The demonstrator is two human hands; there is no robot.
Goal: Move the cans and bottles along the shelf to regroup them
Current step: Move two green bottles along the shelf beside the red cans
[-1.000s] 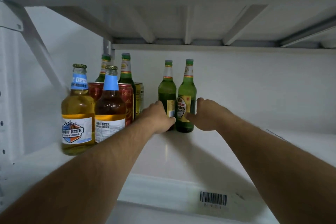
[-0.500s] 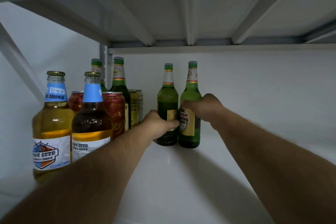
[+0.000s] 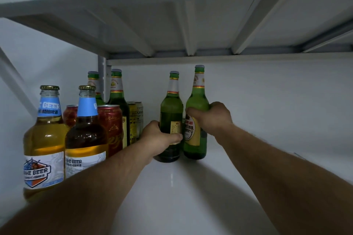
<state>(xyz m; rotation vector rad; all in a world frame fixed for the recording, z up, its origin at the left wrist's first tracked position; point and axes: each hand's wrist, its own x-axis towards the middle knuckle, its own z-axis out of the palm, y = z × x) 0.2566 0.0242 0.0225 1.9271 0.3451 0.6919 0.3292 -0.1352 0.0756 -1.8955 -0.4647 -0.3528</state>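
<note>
While both hands grip, head view: left hand point(image 3: 160, 139) wraps the dark green bottle point(image 3: 170, 112), right hand point(image 3: 212, 118) the lighter green bottle point(image 3: 196, 133), frame centre on the shelf point(image 3: 191, 196). Grasp step; next likely sliding both toward the cluster at left, upright, avoiding the red can point(image 3: 110, 128).

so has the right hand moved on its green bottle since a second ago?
Yes. The right hand has climbed from the base of the right green bottle to its shoulder, above the label, and now wraps it.
</note>
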